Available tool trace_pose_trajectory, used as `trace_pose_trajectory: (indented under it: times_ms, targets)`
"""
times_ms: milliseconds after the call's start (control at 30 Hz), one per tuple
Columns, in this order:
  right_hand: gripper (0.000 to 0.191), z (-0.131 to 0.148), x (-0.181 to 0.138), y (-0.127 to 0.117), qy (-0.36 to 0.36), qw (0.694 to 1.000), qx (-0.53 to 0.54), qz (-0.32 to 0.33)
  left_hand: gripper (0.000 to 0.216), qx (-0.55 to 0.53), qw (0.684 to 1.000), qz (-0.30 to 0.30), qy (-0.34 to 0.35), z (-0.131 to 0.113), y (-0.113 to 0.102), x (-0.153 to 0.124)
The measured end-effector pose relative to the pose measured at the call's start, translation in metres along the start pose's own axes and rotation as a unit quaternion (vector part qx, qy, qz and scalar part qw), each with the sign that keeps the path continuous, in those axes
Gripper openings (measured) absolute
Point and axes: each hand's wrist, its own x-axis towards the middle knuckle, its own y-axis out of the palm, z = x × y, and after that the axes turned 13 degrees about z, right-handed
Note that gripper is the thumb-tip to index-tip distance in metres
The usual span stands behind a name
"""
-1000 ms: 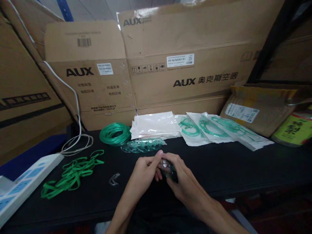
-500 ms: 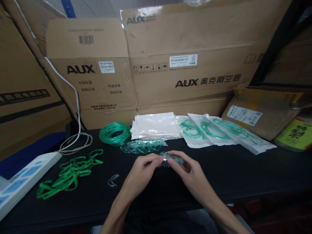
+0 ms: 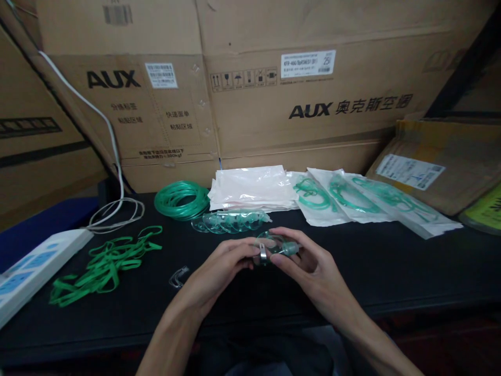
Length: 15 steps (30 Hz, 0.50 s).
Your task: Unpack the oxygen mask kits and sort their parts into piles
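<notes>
A clear green oxygen mask (image 3: pixel 289 248) with a shiny metal nose strip (image 3: pixel 263 255) is held between my two hands above the black table. My left hand (image 3: pixel 225 266) pinches its left side by the strip. On the other side, the fingers and thumb of my right hand (image 3: pixel 311 261) close round the mask near its green port. Parts of the mask are hidden by my fingers. Just behind my hands lies a row of nested clear green masks (image 3: pixel 230 222). Several small metal strips (image 3: pixel 179 277) lie to the left of my left hand.
Green elastic straps (image 3: pixel 105 266) lie in a heap at left, beside a white power strip (image 3: pixel 47 266). Behind are a coil of green tubing (image 3: pixel 182 201), stacked white packets (image 3: pixel 250 188) and bagged tubing sets (image 3: pixel 348 196). Large cardboard boxes (image 3: pixel 250 130) stand along the back.
The mask has turned in my hands, so its green port and metal strip show more. My left fingers have shifted along its edge. The view has tipped downward.
</notes>
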Motion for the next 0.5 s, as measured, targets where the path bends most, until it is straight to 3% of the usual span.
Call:
trace_pose_trajectory:
  times_ms: [233,500]
  targets:
    - [0.029,-0.0041,0.0005,-0.0015,0.0,0.998,-0.057,-0.009,0.027,0.038,0.999,-0.002,-0.013,-0.001,-0.0032,-0.002]
    - [0.023,-0.007,0.0023,-0.0014,-0.022,0.998,-0.026,-0.054,0.027,0.08,0.997,-0.014,-0.009,-0.005,-0.0001,0.0002]
